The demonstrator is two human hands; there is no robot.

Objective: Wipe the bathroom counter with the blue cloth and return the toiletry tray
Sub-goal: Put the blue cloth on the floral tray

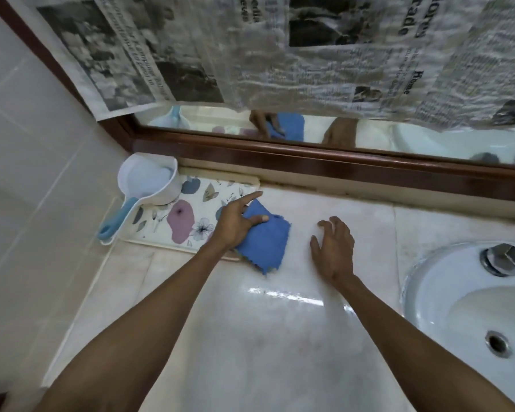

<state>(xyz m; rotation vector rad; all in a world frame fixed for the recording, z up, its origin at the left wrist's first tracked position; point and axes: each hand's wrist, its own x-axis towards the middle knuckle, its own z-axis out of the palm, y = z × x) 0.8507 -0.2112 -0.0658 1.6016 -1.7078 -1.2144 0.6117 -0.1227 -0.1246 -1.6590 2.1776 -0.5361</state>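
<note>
A folded blue cloth [265, 242] lies on the pale tiled counter [250, 337], its left part over the right edge of a flowered tray [176, 215]. My left hand [238, 221] presses on the cloth, thumb on top and index finger stretched toward the back wall. My right hand [335, 248] rests on the counter to the right of the cloth, fingers spread, holding nothing. The tray sits in the back left corner of the counter.
A white scoop with a light blue handle [143, 191] sits on the tray's left end. A white basin [470, 304] with a chrome tap base [506, 258] lies at the right. A wood-framed mirror [309, 162] covered with newspaper runs along the back.
</note>
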